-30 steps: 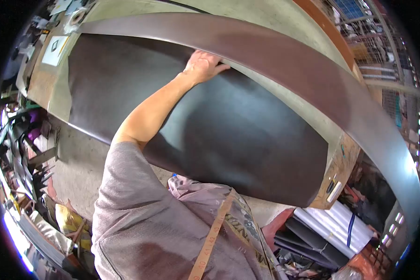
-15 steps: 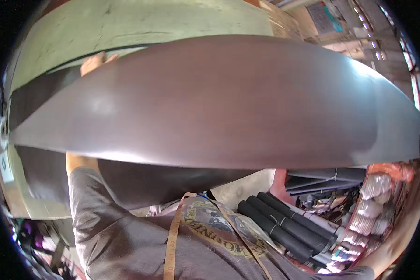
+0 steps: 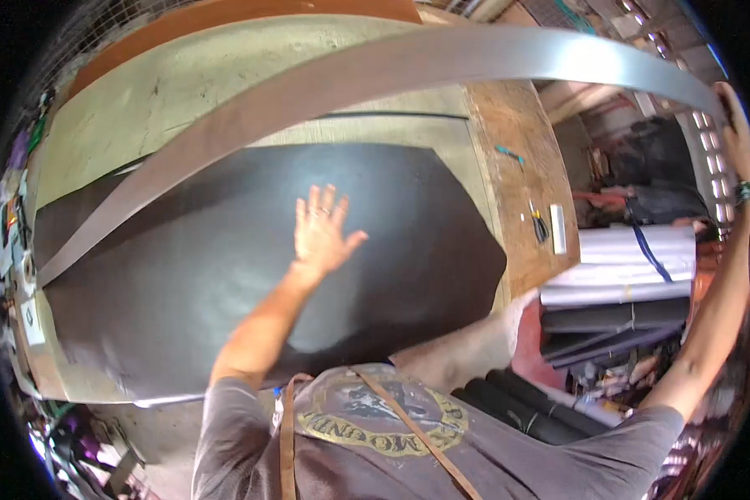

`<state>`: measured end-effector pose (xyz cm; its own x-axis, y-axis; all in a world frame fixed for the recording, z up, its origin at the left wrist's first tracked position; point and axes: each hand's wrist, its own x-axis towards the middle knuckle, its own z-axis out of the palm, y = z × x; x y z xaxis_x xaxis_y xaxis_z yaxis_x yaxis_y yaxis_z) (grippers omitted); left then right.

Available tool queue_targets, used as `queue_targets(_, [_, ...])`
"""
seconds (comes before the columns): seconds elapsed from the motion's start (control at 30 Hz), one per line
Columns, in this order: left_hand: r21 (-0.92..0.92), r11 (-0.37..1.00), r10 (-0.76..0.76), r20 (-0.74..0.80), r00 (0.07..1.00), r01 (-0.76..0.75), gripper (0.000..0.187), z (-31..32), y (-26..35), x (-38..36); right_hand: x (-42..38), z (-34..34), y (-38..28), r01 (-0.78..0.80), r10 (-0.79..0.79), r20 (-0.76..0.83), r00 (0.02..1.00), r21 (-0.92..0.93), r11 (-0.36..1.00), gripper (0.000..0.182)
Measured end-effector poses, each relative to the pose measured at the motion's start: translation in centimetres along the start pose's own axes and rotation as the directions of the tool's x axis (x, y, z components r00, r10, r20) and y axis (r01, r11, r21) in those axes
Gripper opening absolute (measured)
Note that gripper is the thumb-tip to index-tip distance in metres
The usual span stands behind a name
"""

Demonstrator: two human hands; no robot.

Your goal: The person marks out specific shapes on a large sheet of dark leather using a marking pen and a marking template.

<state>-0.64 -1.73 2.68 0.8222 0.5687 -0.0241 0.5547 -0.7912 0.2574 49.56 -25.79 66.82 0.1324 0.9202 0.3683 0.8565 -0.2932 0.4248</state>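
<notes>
A dark brown sheet [image 3: 225, 267], which looks like leather, lies spread over the worktable [image 3: 217, 62]. My left hand [image 3: 321, 229] rests on it, palm down with fingers spread. A second brown sheet [image 3: 375, 73] arches above the table, seen nearly edge-on and shiny toward its right end. Its left end comes down at the table's left edge. Raised at far right, my right hand [image 3: 735, 125] grips the right end of this upper sheet, its fingers partly hidden at the picture's edge.
On the table's wooden right end [image 3: 517, 125] lie a teal-handled tool [image 3: 508, 153], black and yellow snips [image 3: 541, 227] and a white block [image 3: 557, 229]. White rolls [image 3: 633, 254] and dark rolls [image 3: 525, 408] stand to the right. A tape measure [image 3: 287, 442] hangs round my neck.
The upper sheet has risen and swung away, uncovering the sheet below and the table's right end. My left hand has come from the far edge onto the lower sheet; my right hand has come into view.
</notes>
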Motion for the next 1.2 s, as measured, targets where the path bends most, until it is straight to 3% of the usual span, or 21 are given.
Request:
queue_targets(0.03, [-0.022,1.000,-0.012,0.020,1.000,0.013,0.091,1.5,2.9,0.7,-0.3,2.7,1.1,-0.002,0.002,-0.009,1.000,0.014,1.000,0.075])
queue_targets(0.07, [-0.038,0.999,-0.022,-0.091,0.996,0.018,0.087,3.3,4.5,1.5,-0.6,5.8,-0.2,0.001,-0.001,-0.007,1.000,0.010,1.000,0.074])
queue_targets(0.13, [0.003,0.993,-0.118,-0.052,0.992,0.118,0.085,2.7,6.0,3.8,-2.1,11.5,-5.7,-0.012,0.012,0.016,1.000,-0.015,1.000,0.073])
queue_targets(0.23, [0.038,0.990,-0.135,-0.053,0.989,0.138,0.086,2.6,6.7,4.5,-2.4,19.8,-11.3,0.017,-0.017,0.026,1.000,0.003,1.000,0.071])
queue_targets(0.33, [0.053,0.987,-0.150,-0.048,0.987,0.153,0.086,2.9,6.8,4.5,-3.2,28.6,-13.0,0.146,-0.134,-0.160,0.978,0.063,0.987,0.042])
queue_targets(0.47, [0.045,0.980,-0.187,-0.092,0.978,0.192,0.085,2.8,7.0,6.7,-5.1,38.2,-16.4,0.017,0.000,-0.094,0.996,0.176,0.984,0.039])
queue_targets(0.53, [0.000,0.984,-0.178,-0.161,0.971,0.180,0.089,3.7,7.4,6.7,-6.5,42.4,-17.2,0.015,-0.017,0.010,1.000,0.167,0.986,0.042])
queue_targets(0.6, [0.000,0.985,-0.173,-0.124,0.977,0.174,0.091,3.2,9.7,4.0,-8.2,46.2,-18.8,-0.032,0.026,0.033,0.999,0.223,0.974,0.048])
queue_targets(0.63, [0.010,0.984,-0.177,-0.035,0.984,0.178,0.092,3.0,11.0,2.9,-8.9,46.9,-19.6,-0.044,0.031,0.055,0.998,0.256,0.966,0.051])
queue_targets(0.67, [-0.057,0.984,-0.176,-0.109,0.978,0.171,0.090,3.6,11.2,3.3,-9.8,47.8,-20.5,-0.037,0.017,0.071,0.997,0.298,0.954,0.053])
queue_targets(0.7, [-0.078,0.979,-0.197,-0.105,0.975,0.189,0.085,1.3,11.6,4.3,-11.1,50.2,-20.7,-0.085,0.024,0.210,0.977,0.288,0.954,0.061])
queue_targets(0.73, [-0.155,0.971,-0.218,-0.233,0.948,0.185,0.081,1.9,11.7,5.0,-11.8,53.1,-20.9,-0.122,0.039,0.290,0.956,0.275,0.954,0.075])
queue_targets(0.77, [-0.156,0.972,-0.206,-0.199,0.958,0.177,0.082,2.0,11.1,5.4,-12.4,55.1,-21.4,-0.148,0.024,0.349,0.937,0.332,0.932,0.077])
queue_targets(0.8, [-0.119,0.978,-0.193,-0.229,0.954,0.170,0.080,2.2,10.7,5.3,-13.5,59.3,-20.9,-0.138,0.016,0.301,0.954,0.387,0.912,0.077])
queue_targets(0.83, [-0.100,0.983,-0.176,-0.277,0.945,0.154,0.079,3.8,10.6,5.3,-13.8,60.9,-20.8,-0.151,0.003,0.388,0.922,0.351,0.924,0.078])
queue_targets(0.87, [-0.100,0.988,-0.148,-0.332,0.932,0.122,0.074,5.5,10.4,5.3,-15.5,64.1,-20.7,-0.106,0.004,0.290,0.957,0.334,0.937,0.082])
queue_targets(0.93, [-0.070,0.989,-0.146,-0.336,0.931,0.130,0.060,5.6,10.9,4.7,-14.5,59.7,-22.9,-0.285,0.083,0.533,0.842,0.309,0.907,0.062])
queue_targets(1.1, [-0.090,0.987,-0.153,-0.337,0.929,0.130,0.055,4.7,10.5,5.3,-13.4,60.2,-23.2,-0.219,-0.033,0.701,0.713,0.266,0.939,0.056])
queue_targets(1.2, [-0.111,0.983,-0.173,-0.331,0.928,0.144,0.052,4.3,10.5,5.2,-13.1,55.1,-24.5,-0.339,-0.016,0.762,0.648,0.306,0.890,0.052])
